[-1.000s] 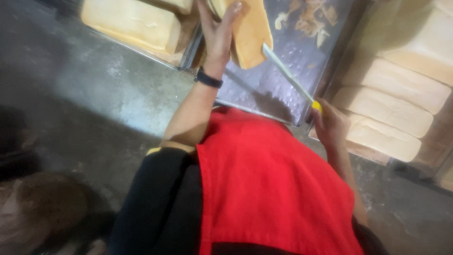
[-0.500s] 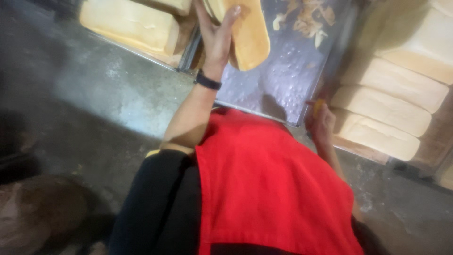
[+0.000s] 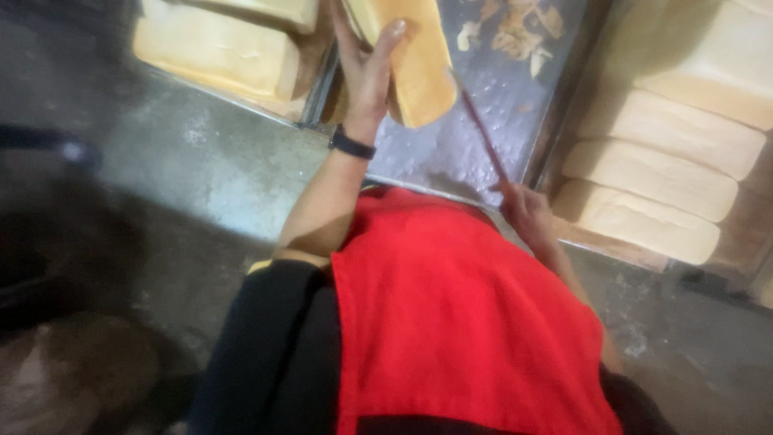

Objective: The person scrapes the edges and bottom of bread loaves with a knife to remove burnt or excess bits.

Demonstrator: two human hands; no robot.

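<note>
- Left hand grips the loaf upright over the metal tray.
- Right hand clenches the knife; its blade has swung back up beside the loaf since half a second ago.
- Looks ready for another trim.

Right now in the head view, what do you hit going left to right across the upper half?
Pale loaves on the left tray → left hand → the loaf it holds → knife blade → right hand → stacked loaves on the right.
</note>
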